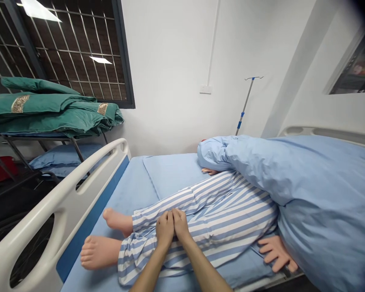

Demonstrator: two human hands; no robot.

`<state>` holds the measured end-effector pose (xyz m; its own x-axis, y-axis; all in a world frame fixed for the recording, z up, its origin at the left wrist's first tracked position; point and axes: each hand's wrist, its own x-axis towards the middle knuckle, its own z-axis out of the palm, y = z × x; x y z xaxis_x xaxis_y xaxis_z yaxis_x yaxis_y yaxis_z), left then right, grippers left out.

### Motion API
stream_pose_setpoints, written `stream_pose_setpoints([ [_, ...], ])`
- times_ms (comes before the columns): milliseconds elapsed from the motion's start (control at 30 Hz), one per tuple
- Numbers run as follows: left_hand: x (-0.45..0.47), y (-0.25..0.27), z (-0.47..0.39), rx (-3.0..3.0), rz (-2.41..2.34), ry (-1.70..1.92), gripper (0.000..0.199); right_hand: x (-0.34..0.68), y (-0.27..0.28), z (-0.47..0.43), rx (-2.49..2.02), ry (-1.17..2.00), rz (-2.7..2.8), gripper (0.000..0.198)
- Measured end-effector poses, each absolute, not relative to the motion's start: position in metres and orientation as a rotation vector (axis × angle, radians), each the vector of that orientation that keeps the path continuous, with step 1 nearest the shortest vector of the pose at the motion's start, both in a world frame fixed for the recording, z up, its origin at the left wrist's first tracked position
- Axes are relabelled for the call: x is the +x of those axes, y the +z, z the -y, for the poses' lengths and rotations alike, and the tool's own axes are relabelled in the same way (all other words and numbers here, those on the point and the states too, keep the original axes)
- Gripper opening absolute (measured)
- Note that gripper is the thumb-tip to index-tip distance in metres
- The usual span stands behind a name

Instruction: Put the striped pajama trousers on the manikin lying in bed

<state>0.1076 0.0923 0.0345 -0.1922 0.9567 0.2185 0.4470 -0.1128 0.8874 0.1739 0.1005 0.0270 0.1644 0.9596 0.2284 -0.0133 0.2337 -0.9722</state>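
A life-size manikin lies on the bed, its legs in blue-and-white striped trousers (pixel 231 219). My left hand (pixel 164 228) and my right hand (pixel 180 224) are side by side on the trousers, over the lower legs. Both have their fingers curled and closed, backs upward; the fingertips are hidden, so I cannot tell whether they grip cloth. Two bare feet, the near one (pixel 100 252) and the far one (pixel 118 221), stick out of the trouser ends to the left. A light-blue quilt (pixel 316 174) covers the upper body, with one manikin hand (pixel 278 252) showing at its near edge.
The white bed end board (pixel 59 190) rises at the left. Beyond it, folded green bedding (pixel 48 111) lies on a metal-framed rack beneath a barred window. An IV pole (pixel 245 105) stands behind the bed by the white wall. Light-blue sheet (pixel 167 166) shows beyond the legs.
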Motion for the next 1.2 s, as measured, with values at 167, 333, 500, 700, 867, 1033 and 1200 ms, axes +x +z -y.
stream_pose_setpoints([
  [167, 0.112, 0.033, -0.090, 1.496, -1.667, 1.284, 0.035, 0.176, 0.026, -0.101, -1.046, 0.992, 1.150, 0.032],
  [333, 0.111, 0.027, -0.086, 1.459, -1.661, 1.283, 0.034, 0.175, 0.026, -0.103, -1.074, 1.000, 1.154, 0.032],
  [500, 0.107, 0.025, -0.089, 1.464, -1.580, 1.292, 0.035, 0.183, 0.035, -0.104, -1.110, 0.979, 1.250, 0.033],
  [700, 0.106, 0.019, -0.088, 1.470, -1.548, 1.323, 0.032, 0.194, 0.028, -0.100, -1.184, 0.849, 1.367, 0.034],
  [867, 0.107, 0.023, -0.096, 1.335, -1.559, 1.370, 0.031, 0.194, 0.024, -0.101, -1.200, 0.849, 1.360, 0.034],
  [1033, 0.127, 0.041, -0.101, 1.261, -1.503, 1.460, 0.032, 0.197, 0.025, -0.102, -1.150, 0.875, 1.305, 0.033],
  [1200, 0.141, 0.034, -0.092, 1.296, -1.510, 1.419, 0.032, 0.200, 0.024, -0.099, -1.104, 0.891, 1.219, 0.031],
])
